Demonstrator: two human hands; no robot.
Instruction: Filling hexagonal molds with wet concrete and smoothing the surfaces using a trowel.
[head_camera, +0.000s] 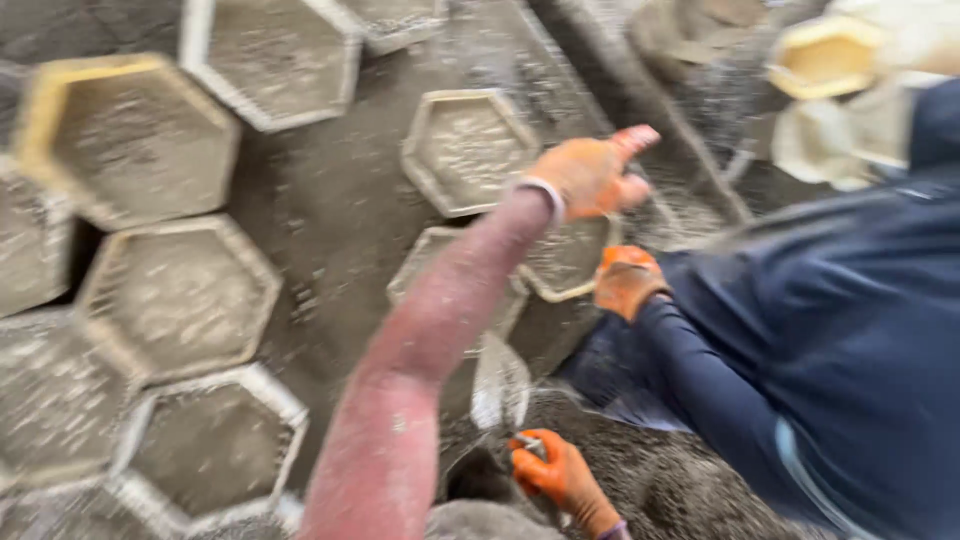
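Hexagonal mould (565, 265), pale-rimmed and filled with grey wet concrete, lies on the ground right of centre, partly under the left hand (592, 178). That orange-gloved hand hovers just above it, fingers spread loosely, gripping nothing as far as the blur shows. The right hand (555, 475), near the bottom edge, is closed around the handle of what looks like a trowel (500, 385) over a heap of concrete mix (680, 490). Full, the mould likely handles heavy and slick, best gripped under opposite rims and kept level. A co-worker's gloved hand (625, 282) touches its right edge, and other filled moulds (175, 295) crowd the left.
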